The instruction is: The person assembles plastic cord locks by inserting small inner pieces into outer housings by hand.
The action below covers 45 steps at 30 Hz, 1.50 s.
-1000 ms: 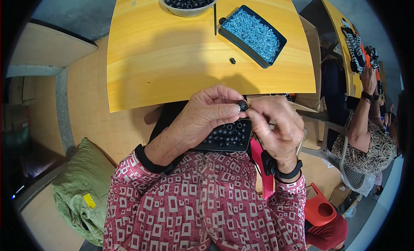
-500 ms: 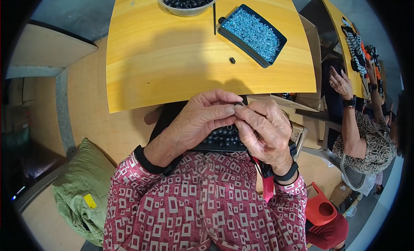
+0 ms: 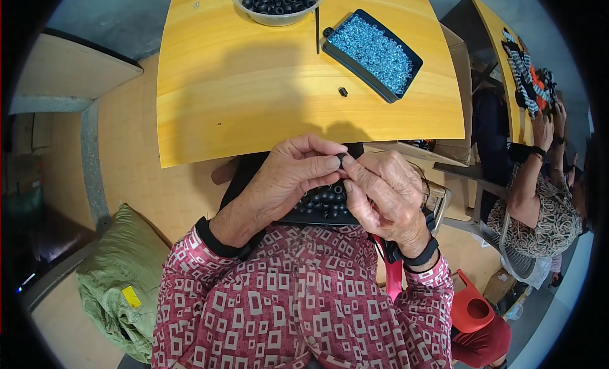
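Observation:
Between my fingertips is a small round black part [image 3: 342, 158], partly hidden by the fingers. My left hand [image 3: 288, 179] pinches it from the left, thumb against forefinger. My right hand [image 3: 390, 191] pinches at it from the right, with thumb and forefinger closed together. Below the hands, a dark tray on my lap holds several black ring-shaped parts [image 3: 327, 201], partly covered by my hands. On the yellow table [image 3: 241, 109] ahead stand a black tray [image 3: 371, 84] of small clear bluish rings [image 3: 371, 52] and a clear tub [image 3: 279, 18] of black round parts.
A thin black rod [image 3: 318, 33] and a small black piece [image 3: 343, 91] lie on the table. A green sack [image 3: 120, 280] stands on the floor at left. At right, a co-worker [image 3: 536, 198] sits at another table [image 3: 491, 33] with striped items; a red plastic stool [image 3: 471, 309] is nearer.
My hands have shifted slightly left, and the black part shows more between the fingertips. The co-worker's raised hand has moved to the items on the other table.

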Motion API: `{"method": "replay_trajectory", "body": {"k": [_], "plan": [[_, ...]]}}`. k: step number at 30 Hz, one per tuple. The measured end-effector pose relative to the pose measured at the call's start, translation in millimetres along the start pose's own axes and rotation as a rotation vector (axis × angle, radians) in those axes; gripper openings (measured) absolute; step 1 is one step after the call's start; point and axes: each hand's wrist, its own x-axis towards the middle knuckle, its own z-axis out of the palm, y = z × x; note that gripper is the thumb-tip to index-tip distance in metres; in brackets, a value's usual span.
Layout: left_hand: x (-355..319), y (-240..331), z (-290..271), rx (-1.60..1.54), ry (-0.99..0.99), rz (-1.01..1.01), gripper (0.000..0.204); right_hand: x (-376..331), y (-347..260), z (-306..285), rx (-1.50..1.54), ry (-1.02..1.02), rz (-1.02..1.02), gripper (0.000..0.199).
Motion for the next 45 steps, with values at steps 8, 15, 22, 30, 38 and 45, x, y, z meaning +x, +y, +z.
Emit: {"method": "replay_trajectory", "body": {"k": [8,15,22,30,38,45], "plan": [[-3.6,10.6,-4.9,0.03,0.008,0.033,0.017,32.6,26.0,-0.6,0.085,-0.014,0.349,0.026],[-2.0,16.0,-1.0,0.024,-0.005,0.036,0.022,40.8,67.1,37.0,-0.422,-0.281,0.14,0.025],[-3.5,12.8,-3.0,-0.005,-0.007,0.046,0.024,39.7,58.5,30.6,-0.068,-0.209,0.251,0.015],[-3.4,9.8,4.4,0.043,-0.032,0.122,0.022,22.6,28.1,-7.8,0.898,-0.05,0.877,0.018],[-2.7,5.0,12.9,0.127,-0.053,0.231,0.022,16.8,9.1,-15.5,1.011,0.026,0.813,0.019],[-4.7,3.4,17.6,0.147,-0.07,0.255,0.022,14.9,2.1,-19.9,0.861,0.044,0.574,0.019]]}}
